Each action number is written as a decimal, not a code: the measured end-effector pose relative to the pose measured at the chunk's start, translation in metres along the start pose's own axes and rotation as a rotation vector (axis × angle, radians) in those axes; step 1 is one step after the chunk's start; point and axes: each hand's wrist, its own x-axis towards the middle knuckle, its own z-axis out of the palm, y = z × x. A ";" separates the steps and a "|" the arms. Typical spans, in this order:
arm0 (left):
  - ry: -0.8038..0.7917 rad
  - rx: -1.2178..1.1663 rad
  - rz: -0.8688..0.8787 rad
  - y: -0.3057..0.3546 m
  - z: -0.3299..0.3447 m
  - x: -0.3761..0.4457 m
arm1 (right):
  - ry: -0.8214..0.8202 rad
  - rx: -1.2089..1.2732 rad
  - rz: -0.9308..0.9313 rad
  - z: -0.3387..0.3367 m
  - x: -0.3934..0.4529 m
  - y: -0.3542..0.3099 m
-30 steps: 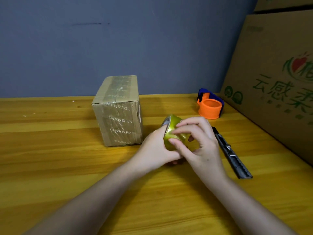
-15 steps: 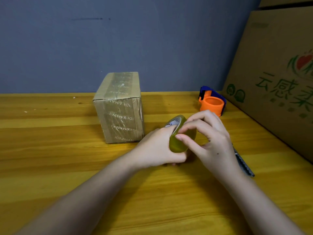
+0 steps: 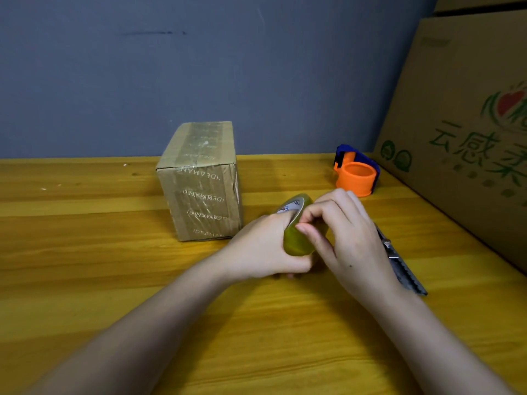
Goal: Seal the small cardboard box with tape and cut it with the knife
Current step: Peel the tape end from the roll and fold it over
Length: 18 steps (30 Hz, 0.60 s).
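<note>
While the left hand [image 3: 262, 246] grips the yellow-green tape roll [image 3: 298, 238] just above the counter [image 3: 85, 280], the right hand [image 3: 346, 235] pinches at the roll's outer surface with thumb and fingertips. At ten o'clock from the roll stands the small cardboard box [image 3: 202, 181]; the knife [image 3: 402, 266] lies at three o'clock, partly behind the right hand.

The right hand [image 3: 352, 238] hides part of the knife [image 3: 405, 269].
</note>
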 end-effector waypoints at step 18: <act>-0.003 0.148 -0.044 0.003 -0.004 0.001 | -0.058 -0.244 -0.101 -0.016 0.002 -0.005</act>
